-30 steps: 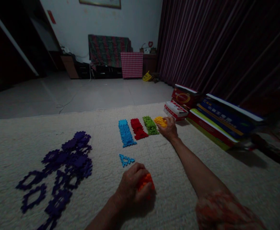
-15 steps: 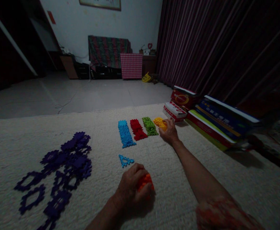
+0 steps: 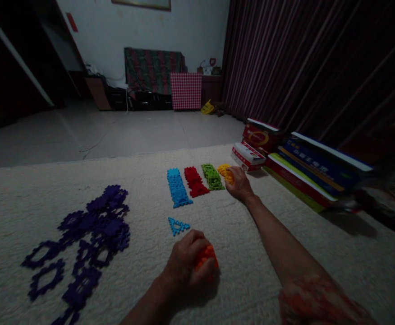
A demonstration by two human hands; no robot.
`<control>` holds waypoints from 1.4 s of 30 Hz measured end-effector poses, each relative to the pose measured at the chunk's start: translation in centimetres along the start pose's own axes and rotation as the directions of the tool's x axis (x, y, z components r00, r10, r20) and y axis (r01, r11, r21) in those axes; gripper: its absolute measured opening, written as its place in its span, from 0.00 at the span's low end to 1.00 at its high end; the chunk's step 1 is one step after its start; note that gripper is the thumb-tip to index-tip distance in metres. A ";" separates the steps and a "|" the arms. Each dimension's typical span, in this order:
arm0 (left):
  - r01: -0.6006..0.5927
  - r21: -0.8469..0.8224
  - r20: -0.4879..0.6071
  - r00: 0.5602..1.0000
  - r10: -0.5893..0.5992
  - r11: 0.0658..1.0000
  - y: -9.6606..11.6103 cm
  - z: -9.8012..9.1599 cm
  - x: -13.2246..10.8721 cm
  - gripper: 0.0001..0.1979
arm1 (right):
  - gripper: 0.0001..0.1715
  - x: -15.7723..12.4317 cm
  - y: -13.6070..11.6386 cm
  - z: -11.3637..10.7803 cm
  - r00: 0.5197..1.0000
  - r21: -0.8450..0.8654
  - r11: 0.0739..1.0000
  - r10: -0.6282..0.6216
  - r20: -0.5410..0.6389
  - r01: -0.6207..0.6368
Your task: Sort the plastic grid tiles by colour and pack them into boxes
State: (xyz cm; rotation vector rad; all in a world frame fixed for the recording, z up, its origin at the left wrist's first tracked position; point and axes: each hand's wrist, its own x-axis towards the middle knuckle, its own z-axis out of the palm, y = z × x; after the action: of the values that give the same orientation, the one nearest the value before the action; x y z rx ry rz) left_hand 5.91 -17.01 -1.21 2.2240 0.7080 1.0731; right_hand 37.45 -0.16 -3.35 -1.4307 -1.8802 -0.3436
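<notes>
My left hand (image 3: 183, 259) is closed round a stack of orange interlocking plastic pieces (image 3: 207, 258), low over the pale quilted cover. Farther off to the right, my right hand (image 3: 240, 183) has its fingers closed on the near end of a row of yellow interlocking pieces (image 3: 223, 169); its fingertips are partly hidden. Left of the yellow ones lie overlapping rows of green pieces (image 3: 212, 176), red pieces (image 3: 195, 181) and blue pieces (image 3: 177, 187). A single blue triangular piece (image 3: 175, 226) lies flat just beyond my left hand.
A spread heap of dark purple pieces (image 3: 99, 225) covers the left of the quilted cover (image 3: 143, 289). At the right stand a small white-and-red box (image 3: 248, 156), a red box (image 3: 262, 136) and a larger blue box (image 3: 315, 164). Tiled floor lies beyond the cover's far edge.
Both hands stay nearly where they were, the left on the orange stack and the right at the yellow row. The whole view has shifted very slightly.
</notes>
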 end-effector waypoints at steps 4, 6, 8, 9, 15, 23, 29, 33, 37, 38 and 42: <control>-0.034 -0.002 -0.021 0.999 0.034 0.999 -0.1 0.0 0.1 0.09 | 0.25 0.0 0.0 0.3 1.000 -0.022 1.000 0.005 -0.015 -0.006; -0.045 0.002 -0.027 0.999 0.045 0.999 -0.2 0.1 0.0 0.09 | 0.23 0.1 0.0 0.6 1.000 -0.034 0.999 0.013 -0.021 -0.013; -0.053 0.006 -0.028 0.998 0.053 0.999 -0.3 0.2 0.0 0.10 | 0.21 0.1 -0.1 0.9 0.999 -0.057 0.998 0.031 -0.032 -0.032; -0.051 0.006 -0.031 0.998 0.052 0.999 -0.4 0.2 0.0 0.10 | 0.20 0.2 -0.1 1.0 0.998 -0.069 0.997 0.042 -0.040 -0.045; -0.024 0.012 -0.011 1.000 0.024 1.000 0.0 0.1 0.0 0.08 | 0.16 0.5 -0.7 1.4 0.995 -0.095 0.992 0.073 -0.064 -0.079; 0.018 0.004 0.029 0.999 -0.018 1.000 -0.1 0.0 -0.2 0.07 | 0.17 1.0 -1.0 0.9 0.996 -0.068 0.995 0.065 -0.054 -0.069; 0.027 0.009 0.026 0.999 -0.027 1.000 -0.2 0.0 -0.4 0.09 | 0.18 0.9 -0.6 1.0 0.996 -0.107 0.991 0.079 -0.034 -0.082; 0.011 0.012 0.015 1.000 -0.011 1.000 0.1 0.0 -0.1 0.08 | 0.19 0.7 -0.6 0.9 0.996 -0.120 0.989 0.085 -0.021 -0.087; -0.021 0.018 -0.012 1.000 0.021 1.000 0.0 0.0 0.0 0.08 | 0.22 0.5 -1.1 0.3 0.997 -0.095 0.993 0.065 -0.046 -0.069; -0.033 0.022 -0.020 0.999 0.033 0.999 -0.1 0.1 0.0 0.08 | 0.23 0.5 -1.3 0.1 0.996 -0.084 0.995 0.056 -0.072 -0.062; -0.071 0.035 -0.048 0.996 0.072 0.997 -0.4 0.3 -0.2 0.08 | 0.23 0.4 -2.4 -1.1 0.984 -0.043 0.999 -0.003 -0.176 -0.005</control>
State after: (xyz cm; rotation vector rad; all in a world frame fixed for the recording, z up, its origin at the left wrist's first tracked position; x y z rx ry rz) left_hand 5.94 -16.93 -1.77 2.2735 0.6767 1.1629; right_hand 35.62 -1.34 -1.77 -1.3823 -1.7389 -0.4968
